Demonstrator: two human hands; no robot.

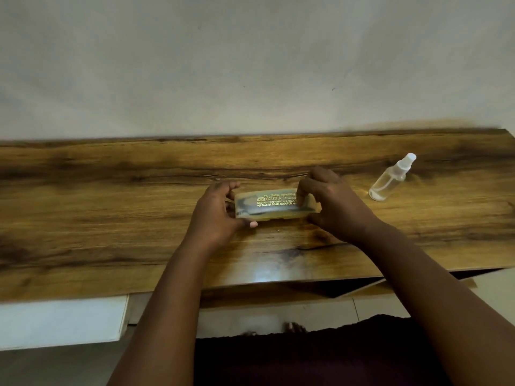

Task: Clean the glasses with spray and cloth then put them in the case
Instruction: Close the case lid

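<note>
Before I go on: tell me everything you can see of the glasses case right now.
The glasses case is a long, rounded box of yellowish translucent plastic with gold lettering printed on its lid. It looks closed, and a dark shape shows through its wall, probably the glasses. It lies lengthwise across the middle of the wooden table. The left hand grips its left end, thumb at the near edge; the right hand grips its right end, fingers curled over the top. Whether it rests on the table or is slightly lifted is unclear.
</note>
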